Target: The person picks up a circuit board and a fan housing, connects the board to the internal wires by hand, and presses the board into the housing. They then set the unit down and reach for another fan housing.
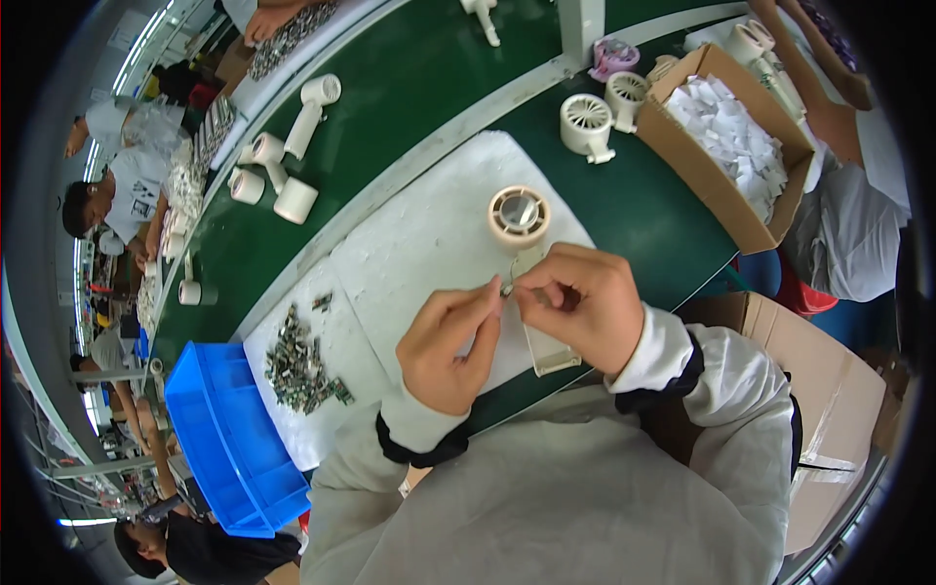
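My left hand [450,346] and my right hand [583,307] meet over the work mat, thumbs and forefingers pinched together. Between the fingertips is a tiny part [506,290], too small to name; a thin wire seems to run from it. Below the hands lies a cream handheld fan body, its round head [519,216] pointing away from me and its long open handle [548,353] partly hidden by my right hand. A pile of small green and silver circuit boards [300,366] rests on the white foam mat [409,224], left of my left hand.
A blue plastic bin [229,439] stands at the left. At the right is a cardboard box [682,132] holding white paper pieces, with cream fan bodies [587,127] beside it. More fan parts [304,127] lie on the green belt beyond a metal rail. Co-workers sit around.
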Demonstrator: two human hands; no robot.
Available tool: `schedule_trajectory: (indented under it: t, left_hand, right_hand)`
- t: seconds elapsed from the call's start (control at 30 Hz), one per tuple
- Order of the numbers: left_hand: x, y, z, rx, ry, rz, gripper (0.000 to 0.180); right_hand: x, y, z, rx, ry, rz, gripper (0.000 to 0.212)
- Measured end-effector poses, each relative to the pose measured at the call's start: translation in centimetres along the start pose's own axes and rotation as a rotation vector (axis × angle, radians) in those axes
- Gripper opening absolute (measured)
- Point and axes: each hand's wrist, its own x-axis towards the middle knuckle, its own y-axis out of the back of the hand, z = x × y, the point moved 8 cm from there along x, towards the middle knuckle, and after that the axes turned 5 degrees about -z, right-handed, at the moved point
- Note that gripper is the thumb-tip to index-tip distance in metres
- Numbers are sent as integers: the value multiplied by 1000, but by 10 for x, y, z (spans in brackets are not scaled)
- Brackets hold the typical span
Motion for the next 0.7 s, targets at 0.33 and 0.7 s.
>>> schedule_trajectory:
  t: [0.33,0.7]
  left_hand:
    - [18,-9,26,335,29,-16,39]
    - [57,-10,-60,-942,725,-214,55]
  right_hand:
    - [0,8,20,230,-122,169,9]
    - [5,17,-2,-29,314,211,39]
